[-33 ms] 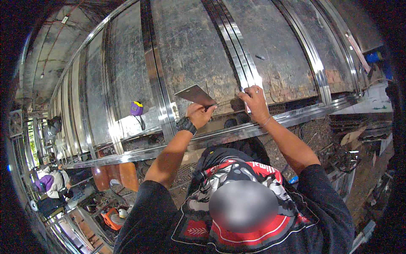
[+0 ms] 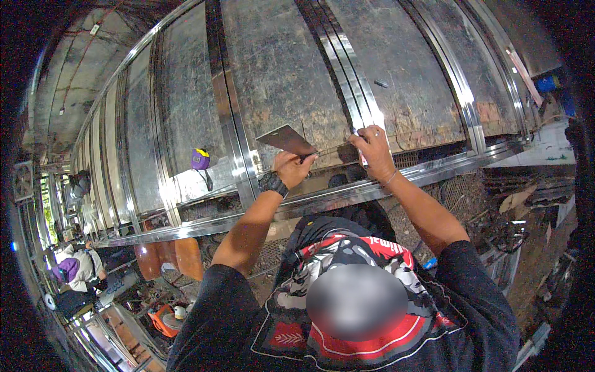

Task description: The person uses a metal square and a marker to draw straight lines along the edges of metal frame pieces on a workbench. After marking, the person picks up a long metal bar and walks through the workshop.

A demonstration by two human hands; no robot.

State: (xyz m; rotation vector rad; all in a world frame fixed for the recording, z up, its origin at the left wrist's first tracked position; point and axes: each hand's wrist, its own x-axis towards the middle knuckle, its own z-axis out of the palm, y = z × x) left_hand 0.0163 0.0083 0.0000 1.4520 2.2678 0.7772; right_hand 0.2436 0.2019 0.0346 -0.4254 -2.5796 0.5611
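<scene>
My left hand [image 2: 291, 168], a watch on its wrist, is closed on the lower end of a thin flat metal plate [image 2: 286, 139] with a small hole near its far corner. The plate tilts up and left above a worn wooden board [image 2: 273, 74]. To the right, my right hand [image 2: 374, 150] is closed over a pair of shiny metal bars [image 2: 347, 65]. A slim, pale, pen-like thing [image 2: 362, 159] shows partly from under its fingers; the rest is hidden. A small dark cap-like piece [image 2: 380, 83] lies on the board beyond that hand.
A purple and yellow tape measure [image 2: 199, 159] sits on the panel at left. Shiny crossbars meet a long metal rail [image 2: 322, 199] between me and the boards. Another person [image 2: 77, 270] bends over at far left. An orange tool [image 2: 163, 320] lies low at left.
Both my hands and the plate stay where they were. At far left the other person has shifted slightly.
</scene>
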